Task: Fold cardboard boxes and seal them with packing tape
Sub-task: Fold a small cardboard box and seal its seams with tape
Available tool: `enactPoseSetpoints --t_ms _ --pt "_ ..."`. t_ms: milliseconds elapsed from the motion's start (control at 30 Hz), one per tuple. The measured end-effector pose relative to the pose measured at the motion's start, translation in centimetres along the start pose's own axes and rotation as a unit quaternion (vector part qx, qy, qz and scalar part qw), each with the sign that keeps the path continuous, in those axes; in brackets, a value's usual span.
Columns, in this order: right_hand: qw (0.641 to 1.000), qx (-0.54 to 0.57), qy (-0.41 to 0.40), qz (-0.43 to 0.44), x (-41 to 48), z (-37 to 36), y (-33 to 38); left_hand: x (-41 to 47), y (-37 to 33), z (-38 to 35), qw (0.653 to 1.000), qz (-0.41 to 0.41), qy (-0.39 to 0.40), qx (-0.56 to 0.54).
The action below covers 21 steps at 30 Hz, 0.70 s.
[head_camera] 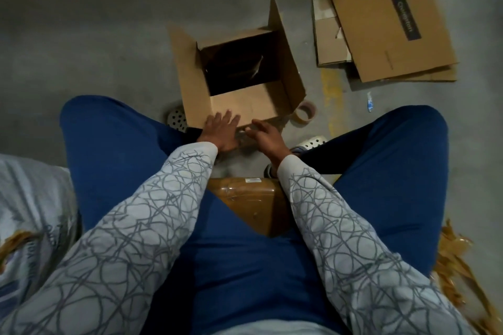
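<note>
- Patterned sleeves [141,226] and blue trousers [245,266] fill the near view; person sits on a brown tape-wrapped seat [250,198], knees apart, work between the feet.
- Cardboard box [187,76] stands on the concrete floor [95,35], top open, far and side flaps up, inside dark.
- Left hand [220,130] lies flat on the near flap [245,105], fingers straight and slightly spread. Looks like it's pinning the flap down so the box doesn't slide.
- Right hand [265,134] is at the same flap's near edge, fingers curled. Blurred there, so can't tell whether it pinches the edge or just touches it.
- Judgement: top flaps not yet folded, no tape visible on the top; near flap probably goes in first.
- Tape roll [306,115] sits on the floor just beside the box's right near corner, within reach of the right hand, untouched.
- Flat cardboard sheets [389,22] are stacked far right, well apart from the box; likely the next boxes.
- Perforated sandals [177,118] touch or nearly touch the box's left near corner; tight space there.
- Grey sack [32,198] at left, brown crumpled scraps [457,266] at right, both clear of the work.
- Upright right flap may get in the way of the tape reach.
</note>
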State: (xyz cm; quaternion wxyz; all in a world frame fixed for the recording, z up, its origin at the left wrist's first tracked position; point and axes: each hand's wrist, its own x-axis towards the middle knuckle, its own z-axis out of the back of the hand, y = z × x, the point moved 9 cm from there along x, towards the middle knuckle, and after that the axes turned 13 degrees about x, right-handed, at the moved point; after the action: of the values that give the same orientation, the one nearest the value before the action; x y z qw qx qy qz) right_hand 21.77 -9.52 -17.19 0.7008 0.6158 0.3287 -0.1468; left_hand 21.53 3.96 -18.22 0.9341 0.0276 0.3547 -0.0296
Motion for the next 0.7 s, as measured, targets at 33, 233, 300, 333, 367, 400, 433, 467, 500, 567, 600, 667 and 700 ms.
enactPoseSetpoints --t_ms 33,233,300,333,367,400,433,467,500,567,600,667,700 --pt "0.998 -0.045 -0.010 0.030 -0.1 0.4 1.0 -0.2 0.0 1.4 0.999 0.009 -0.033 -0.031" --pt "0.975 -0.111 -0.110 0.156 -0.6 3.0 4.9 -3.4 0.4 8.5 0.954 0.048 -0.272 -0.120" --pt "0.967 -0.118 -0.131 0.186 -0.8 3.4 5.7 -3.8 0.9 8.2 0.950 0.053 -0.280 -0.125" --pt "0.964 -0.119 -0.129 0.199 -0.8 3.4 6.0 -3.7 1.1 8.1 0.949 0.057 -0.282 -0.129" --pt "0.963 -0.121 -0.118 0.210 -0.9 3.1 6.3 -3.5 1.4 8.1 0.947 0.060 -0.284 -0.137" --pt "0.961 -0.127 -0.106 0.221 -1.1 2.8 6.5 -3.1 1.7 8.2 0.946 0.061 -0.284 -0.145" --pt "0.958 -0.139 -0.096 0.230 -1.3 2.4 6.6 -2.5 2.0 8.4 0.945 0.062 -0.283 -0.150" --pt "0.954 -0.155 -0.089 0.240 -1.5 2.1 6.7 -1.8 2.4 8.7 0.947 0.063 -0.279 -0.147" --pt "0.949 -0.171 -0.084 0.249 -1.7 1.8 6.8 -1.0 2.8 9.2 0.950 0.064 -0.271 -0.140" --pt "0.944 -0.180 -0.077 0.264 -2.0 1.5 6.8 1.0 3.7 10.5 0.956 0.067 -0.257 -0.126" --pt "0.944 -0.175 -0.073 0.270 -2.0 1.5 6.7 2.0 4.3 11.3 0.956 0.071 -0.256 -0.121" --pt "0.943 -0.169 -0.068 0.279 -1.9 1.5 6.6 3.7 5.3 13.3 0.953 0.086 -0.275 -0.093" --pt "0.942 -0.170 -0.067 0.280 -1.7 1.5 6.5 4.5 5.8 14.1 0.952 0.096 -0.283 -0.070"
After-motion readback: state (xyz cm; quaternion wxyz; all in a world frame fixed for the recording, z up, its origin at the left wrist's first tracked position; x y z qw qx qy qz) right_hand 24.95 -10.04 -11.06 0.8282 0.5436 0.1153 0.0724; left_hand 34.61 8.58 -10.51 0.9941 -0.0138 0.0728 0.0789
